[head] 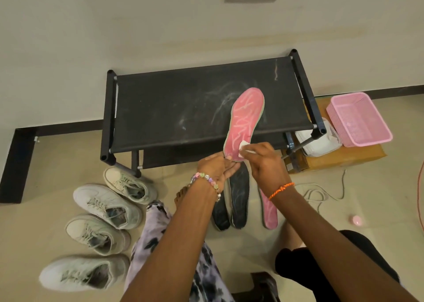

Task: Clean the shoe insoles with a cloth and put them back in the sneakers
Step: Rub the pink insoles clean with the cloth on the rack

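Leftmost, four white sneakers [107, 205] sit on the floor [34, 233] in a loose row, toes pointing away and left, laces tied, none touching the hands. Beyond them a black rack [183, 104] stands against the wall, its fabric top smeared with pale streaks. In front of it the left hand [214, 167], with a beaded bracelet at the wrist, pinches the near end of a pink insole [245, 118], holding it up so its far end tilts away over the rack. The right hand [266, 161], an orange thread at its wrist, has its fingers curled round a small white cloth [244, 146] and presses it on the insole's near right edge, just beside the left thumb. Below the hands two dark insoles [239, 198] lie side by side on the floor, and a second pink insole [270, 214] lies just right of them, partly behind the right forearm. Further right a pink basket [360, 120] rests on a cardboard box [344, 159].
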